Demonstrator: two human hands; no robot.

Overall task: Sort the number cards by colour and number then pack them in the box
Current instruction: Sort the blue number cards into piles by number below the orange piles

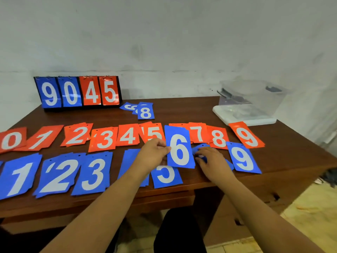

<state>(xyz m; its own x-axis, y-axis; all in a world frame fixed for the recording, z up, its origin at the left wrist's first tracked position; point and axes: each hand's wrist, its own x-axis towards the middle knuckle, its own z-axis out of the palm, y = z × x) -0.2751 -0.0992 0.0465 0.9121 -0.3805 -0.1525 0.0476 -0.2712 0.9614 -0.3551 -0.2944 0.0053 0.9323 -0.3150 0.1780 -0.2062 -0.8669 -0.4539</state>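
Red number cards lie in a row across the table, from the red 0 [11,140] to the red 9 [246,136]. Blue piles lie in front: blue 1 [19,178], blue 2 [58,175], blue 3 [94,173], blue 5 [166,177] and blue 9 [242,158]. My left hand [153,154] pinches the left edge of a blue 6 card [179,149], held upright above the table. My right hand [209,159] rests on blue cards beside it, fingers curled on them. A clear plastic box [253,95] stands at the back right.
A flip scoreboard [78,92] showing 9045 stands at the back left. A few loose blue cards with an 8 on top [145,112] lie behind the red row. The box's white lid [244,115] lies in front of it. The table edge drops off at right.
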